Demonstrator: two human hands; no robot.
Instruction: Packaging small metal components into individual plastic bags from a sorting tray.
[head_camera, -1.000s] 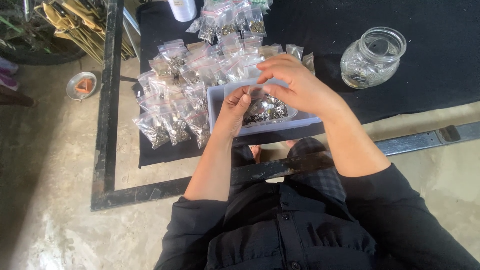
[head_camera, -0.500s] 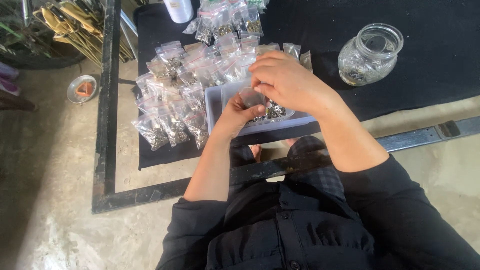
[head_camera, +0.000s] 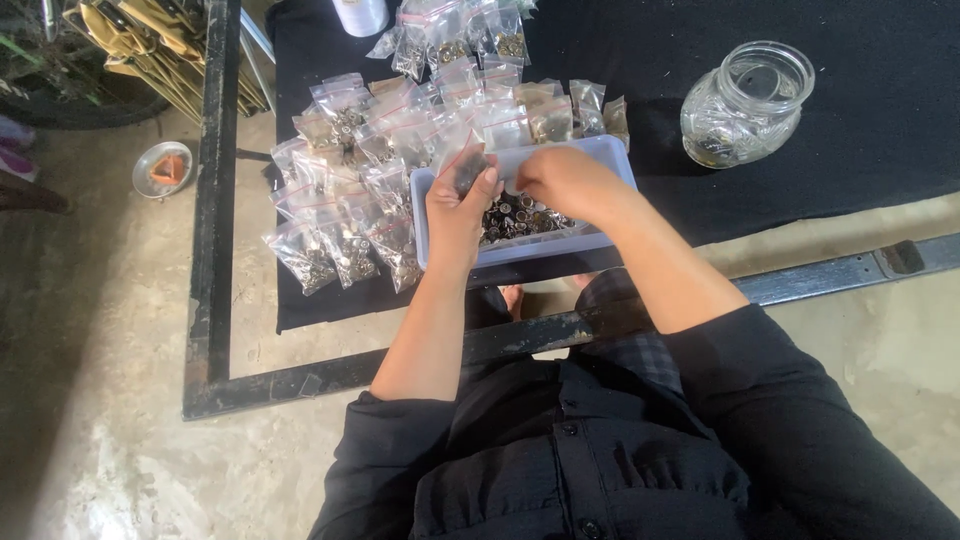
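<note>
Small clear bag is in your left hand, pinched between thumb and fingers and held upright over the left end of the pale blue tray. Your right hand is curled, knuckles up, over the small metal pieces that lie in the tray; I cannot tell if its fingers already pinch some pieces, because the back of the hand hides them.

To do this step well, I think you should keep the mouth of the bag open and turned up, and keep it above the tray, so that a dropped piece falls back among the others and not on the black cloth. Bring the right fingertips close to the mouth before you release anything. The filled bags lie in a heap touching the tray's left side, so keep your left elbow quiet. The glass jar stands well apart toward the right edge of the cloth.
</note>
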